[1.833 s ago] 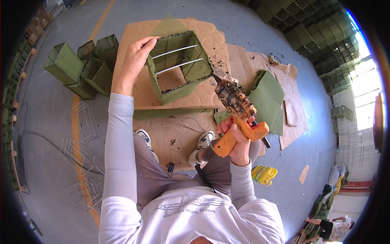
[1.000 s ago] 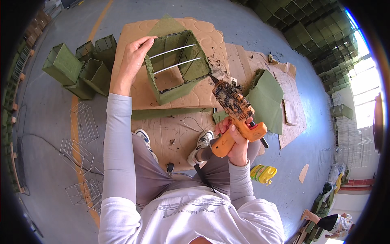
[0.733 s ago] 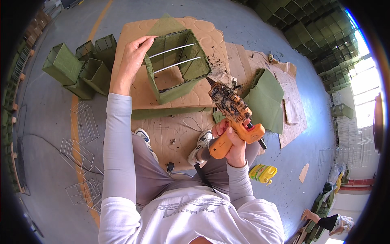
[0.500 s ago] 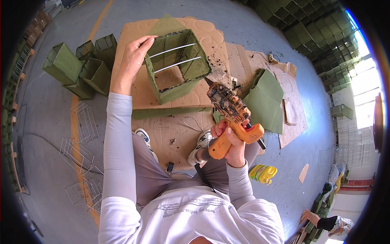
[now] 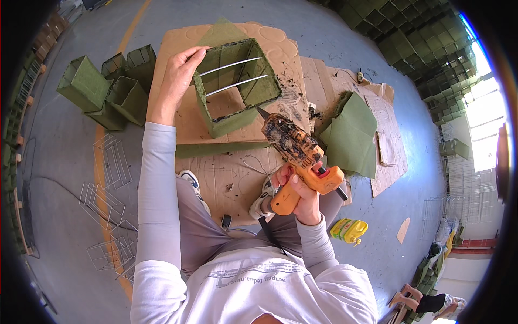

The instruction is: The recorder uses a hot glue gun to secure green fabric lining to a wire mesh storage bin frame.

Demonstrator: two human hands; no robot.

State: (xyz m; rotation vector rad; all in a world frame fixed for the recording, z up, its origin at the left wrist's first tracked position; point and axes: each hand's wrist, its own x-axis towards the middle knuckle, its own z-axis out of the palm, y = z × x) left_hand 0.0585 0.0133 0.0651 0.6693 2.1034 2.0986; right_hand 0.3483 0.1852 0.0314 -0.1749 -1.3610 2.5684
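Observation:
An open-topped green fabric box (image 5: 233, 124) stands on the cardboard-covered work surface before me, two white wire rods crossing its opening. My left hand (image 5: 181, 73) pinches the box's upper left corner between thumb and fingers. In my right hand (image 5: 303, 198) is an orange glue gun (image 5: 295, 148), its front half crusted with dark residue and a black stick jutting from its back. The nozzle points up and left, close to the box's near right side; whether it touches cannot be told.
Several green boxes (image 5: 83, 83) stand on the floor at left, with wire frames (image 5: 112, 162) nearer me. Green fabric panels (image 5: 350, 132) lie on cardboard to the right. A yellow jug (image 5: 349, 231) is beside my leg. Another person (image 5: 431, 302) is at lower right; stacked boxes (image 5: 399, 38) line the far right.
My right hand has shifted the glue gun left, bringing its nozzle along the box's near side. My left hand and the box have hardly moved.

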